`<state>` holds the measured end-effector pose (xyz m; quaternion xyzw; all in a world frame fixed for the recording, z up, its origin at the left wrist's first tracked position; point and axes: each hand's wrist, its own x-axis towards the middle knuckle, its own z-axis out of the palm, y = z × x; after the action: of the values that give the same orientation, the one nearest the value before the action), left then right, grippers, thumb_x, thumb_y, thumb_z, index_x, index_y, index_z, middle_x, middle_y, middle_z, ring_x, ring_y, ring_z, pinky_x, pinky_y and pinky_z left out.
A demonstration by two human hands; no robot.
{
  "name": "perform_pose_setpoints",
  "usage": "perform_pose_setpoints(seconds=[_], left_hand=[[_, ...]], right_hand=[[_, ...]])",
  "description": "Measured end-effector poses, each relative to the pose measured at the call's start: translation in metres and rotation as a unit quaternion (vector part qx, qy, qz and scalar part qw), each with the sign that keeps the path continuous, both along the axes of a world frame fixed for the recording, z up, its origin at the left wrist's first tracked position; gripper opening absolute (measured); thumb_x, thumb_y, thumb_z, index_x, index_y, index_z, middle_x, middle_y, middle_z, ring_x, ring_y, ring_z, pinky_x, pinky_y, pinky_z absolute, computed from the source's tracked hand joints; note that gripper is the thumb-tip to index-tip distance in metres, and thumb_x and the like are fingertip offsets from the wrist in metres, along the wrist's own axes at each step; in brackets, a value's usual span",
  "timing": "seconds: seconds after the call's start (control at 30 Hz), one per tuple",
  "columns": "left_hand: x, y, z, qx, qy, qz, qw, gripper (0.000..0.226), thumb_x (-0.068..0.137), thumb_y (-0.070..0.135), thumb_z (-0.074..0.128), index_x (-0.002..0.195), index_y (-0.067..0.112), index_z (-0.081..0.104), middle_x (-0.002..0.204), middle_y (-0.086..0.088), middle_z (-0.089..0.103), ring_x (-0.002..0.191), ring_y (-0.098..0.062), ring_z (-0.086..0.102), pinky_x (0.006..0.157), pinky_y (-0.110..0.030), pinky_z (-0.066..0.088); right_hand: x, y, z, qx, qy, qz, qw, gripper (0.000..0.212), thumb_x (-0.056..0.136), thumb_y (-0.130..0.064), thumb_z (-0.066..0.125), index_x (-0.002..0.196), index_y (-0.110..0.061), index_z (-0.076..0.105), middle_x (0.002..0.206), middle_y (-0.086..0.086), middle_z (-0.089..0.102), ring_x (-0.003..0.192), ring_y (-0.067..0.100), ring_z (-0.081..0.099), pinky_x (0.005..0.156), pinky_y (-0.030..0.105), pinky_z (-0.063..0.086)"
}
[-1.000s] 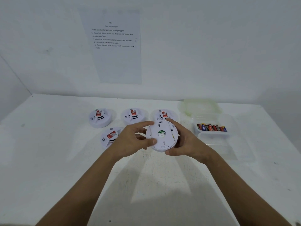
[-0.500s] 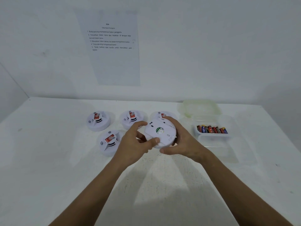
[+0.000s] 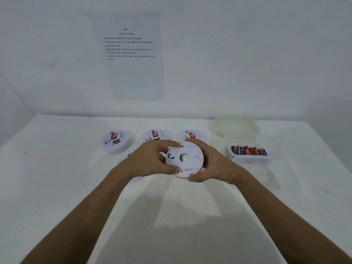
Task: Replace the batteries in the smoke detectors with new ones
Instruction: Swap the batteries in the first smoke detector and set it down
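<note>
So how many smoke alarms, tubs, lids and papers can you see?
Smoke detectors: 5 (one held, three behind, one mostly hidden by the left hand)
Clear tubs: 2
Green lid: 1
Paper sheet: 1
Total: 9

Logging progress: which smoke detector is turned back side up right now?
The held smoke detector, gripped by the left hand and right hand. The detectors behind, like the far-left one, sit face up.

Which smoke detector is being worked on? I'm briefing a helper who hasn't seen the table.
On the white table, in front of the wall sheet, find the smoke detector gripped between the left hand and right hand. Unlike the others resting with red labels up, it shows its plain back.
</note>
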<state>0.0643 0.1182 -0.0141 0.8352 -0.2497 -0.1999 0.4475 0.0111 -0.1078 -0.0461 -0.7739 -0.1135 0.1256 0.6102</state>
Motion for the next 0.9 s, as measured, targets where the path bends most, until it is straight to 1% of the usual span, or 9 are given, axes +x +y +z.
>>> perform_pose_setpoints(seconds=[0.1, 0.27, 0.37, 0.43, 0.57, 0.67, 0.77, 0.83, 0.9], left_hand=[[-0.002, -0.001, 0.0, -0.009, 0.003, 0.018, 1.0, 0.068, 0.063, 0.016, 0.089, 0.124, 0.027, 0.063, 0.11, 0.007, 0.068, 0.078, -0.015, 0.072, 0.06, -0.032, 0.061], [-0.007, -0.004, -0.004, -0.045, -0.002, 0.041, 0.998, 0.065, 0.062, 0.015, 0.09, 0.12, 0.023, 0.063, 0.112, 0.008, 0.067, 0.073, -0.021, 0.071, 0.051, -0.031, 0.055], [-0.01, -0.007, -0.006, -0.031, -0.038, 0.057, 0.997, 0.062, 0.06, 0.021, 0.091, 0.115, 0.027, 0.062, 0.112, 0.005, 0.066, 0.068, -0.015, 0.071, 0.051, -0.023, 0.052], [-0.012, -0.01, -0.008, -0.011, -0.084, 0.06, 0.995, 0.061, 0.058, 0.028, 0.092, 0.111, 0.028, 0.06, 0.118, 0.01, 0.06, 0.068, -0.012, 0.07, 0.054, -0.02, 0.054], [-0.017, -0.016, -0.013, 0.005, -0.124, 0.078, 0.989, 0.058, 0.056, 0.035, 0.092, 0.104, 0.023, 0.061, 0.11, 0.012, 0.058, 0.073, -0.011, 0.068, 0.062, -0.03, 0.059], [-0.015, -0.013, -0.011, 0.027, -0.129, 0.056, 0.99, 0.06, 0.057, 0.041, 0.09, 0.107, 0.025, 0.063, 0.117, 0.014, 0.058, 0.072, -0.006, 0.068, 0.063, -0.023, 0.057], [-0.006, -0.008, -0.007, 0.086, -0.138, 0.01, 0.987, 0.069, 0.059, 0.047, 0.088, 0.12, 0.029, 0.061, 0.134, 0.017, 0.046, 0.082, -0.004, 0.067, 0.067, -0.011, 0.05], [-0.002, -0.008, -0.006, 0.102, -0.143, -0.005, 0.984, 0.07, 0.06, 0.047, 0.088, 0.121, 0.027, 0.061, 0.136, 0.012, 0.046, 0.094, -0.006, 0.063, 0.077, -0.017, 0.052], [-0.003, -0.011, -0.005, 0.122, -0.163, -0.016, 0.979, 0.07, 0.058, 0.049, 0.087, 0.118, 0.022, 0.062, 0.127, 0.011, 0.047, 0.103, -0.007, 0.054, 0.086, -0.026, 0.053]], right_hand=[[-0.002, 0.004, -0.005, -0.007, -0.003, 0.014, 1.0, 0.104, 0.06, 0.002, 0.09, 0.143, -0.03, 0.037, 0.138, -0.003, 0.05, 0.129, 0.016, 0.05, 0.102, 0.04, 0.051], [-0.004, 0.011, -0.01, -0.019, -0.075, -0.065, 0.995, 0.096, 0.056, -0.001, 0.093, 0.133, -0.03, 0.044, 0.129, -0.009, 0.058, 0.12, 0.008, 0.055, 0.093, 0.025, 0.053], [-0.006, 0.009, -0.011, -0.018, -0.084, -0.083, 0.993, 0.096, 0.056, 0.002, 0.092, 0.135, -0.026, 0.047, 0.125, -0.013, 0.061, 0.118, 0.008, 0.057, 0.09, 0.024, 0.054], [-0.007, 0.01, -0.012, -0.022, -0.088, -0.09, 0.992, 0.095, 0.056, 0.002, 0.092, 0.136, -0.024, 0.047, 0.126, -0.01, 0.062, 0.118, 0.009, 0.058, 0.089, 0.025, 0.055], [-0.007, 0.014, -0.013, -0.048, -0.091, -0.1, 0.99, 0.091, 0.056, -0.003, 0.092, 0.13, -0.032, 0.048, 0.119, -0.017, 0.063, 0.111, 0.004, 0.06, 0.084, 0.018, 0.054], [-0.008, 0.01, -0.013, -0.05, -0.071, -0.106, 0.99, 0.093, 0.053, -0.009, 0.092, 0.133, -0.027, 0.049, 0.116, -0.021, 0.063, 0.111, 0.003, 0.06, 0.082, 0.022, 0.056], [-0.008, 0.006, -0.013, -0.057, -0.078, -0.106, 0.99, 0.095, 0.054, -0.007, 0.094, 0.135, -0.026, 0.049, 0.122, -0.015, 0.063, 0.116, 0.009, 0.058, 0.091, 0.029, 0.056], [-0.009, 0.006, -0.014, -0.063, -0.088, -0.108, 0.988, 0.095, 0.055, -0.005, 0.094, 0.135, -0.026, 0.048, 0.123, -0.012, 0.062, 0.117, 0.01, 0.058, 0.092, 0.029, 0.055], [-0.009, 0.008, -0.015, -0.073, -0.096, -0.108, 0.987, 0.094, 0.056, -0.004, 0.094, 0.135, -0.026, 0.048, 0.124, -0.012, 0.062, 0.117, 0.01, 0.059, 0.093, 0.026, 0.054]])
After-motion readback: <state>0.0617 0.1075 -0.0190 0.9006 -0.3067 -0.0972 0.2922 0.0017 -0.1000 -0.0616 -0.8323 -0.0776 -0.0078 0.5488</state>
